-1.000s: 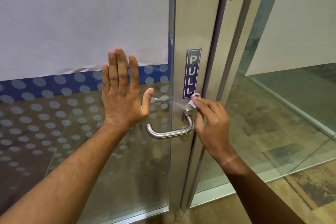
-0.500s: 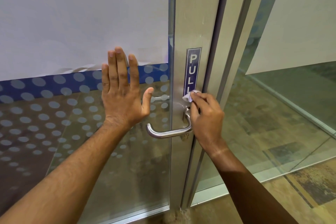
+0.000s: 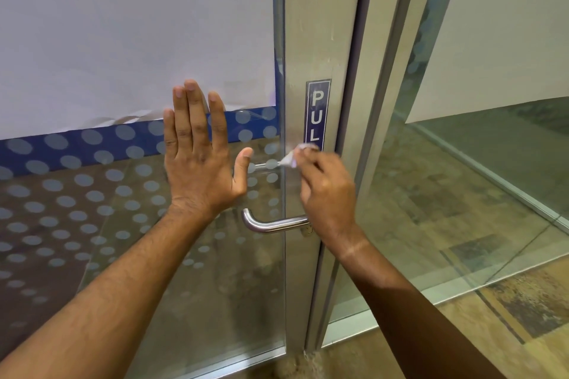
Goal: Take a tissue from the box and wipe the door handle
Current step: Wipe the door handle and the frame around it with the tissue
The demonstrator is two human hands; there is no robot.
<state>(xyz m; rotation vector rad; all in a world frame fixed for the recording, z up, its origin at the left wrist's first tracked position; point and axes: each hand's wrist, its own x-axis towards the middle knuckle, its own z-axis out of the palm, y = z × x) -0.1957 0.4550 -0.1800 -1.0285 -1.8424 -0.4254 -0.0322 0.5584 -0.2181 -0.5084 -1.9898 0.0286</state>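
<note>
The left hand lies flat on the glass door in the middle of the frame, fingers straight, holding nothing. The right hand pinches a small white tissue just above the silver door handle, under the blue PULL sign.

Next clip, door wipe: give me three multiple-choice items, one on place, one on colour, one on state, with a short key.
1. Where is the tissue?
A. above the door handle, by the sign
B. on the floor
C. under the handle

2. What colour is the PULL sign?
A. red
B. blue
C. green

3. How is the left hand?
A. gripping the handle
B. clenched
C. flat on the glass, fingers straight

Key: 1 A, the right hand pinches it beside the sign's lower end; 2 B, white letters on blue; 3 C, fingers spread and straight.
</note>
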